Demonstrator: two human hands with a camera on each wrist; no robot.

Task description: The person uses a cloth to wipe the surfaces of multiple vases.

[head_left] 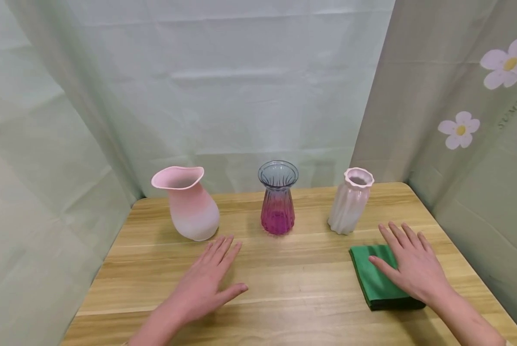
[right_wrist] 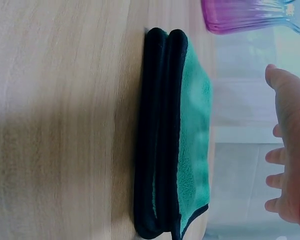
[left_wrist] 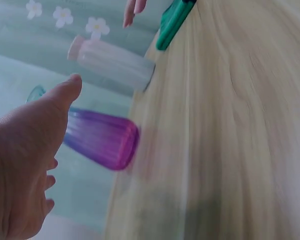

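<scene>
Hovering over the cloth point(head_left: 374, 281), the right hand point(head_left: 416, 269) is empty and outstretched — the cloth lies folded on the table point(head_left: 293, 293), near the white vase point(head_left: 346, 209). The left hand point(head_left: 204, 283), also empty and straight-fingered, hangs near the pink vase point(head_left: 195, 211); the glass vase point(head_left: 277, 211) stands between the vases.

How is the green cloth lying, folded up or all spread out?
Folded: in the right wrist view, the green cloth shows dark edges stacked in layers.
</scene>
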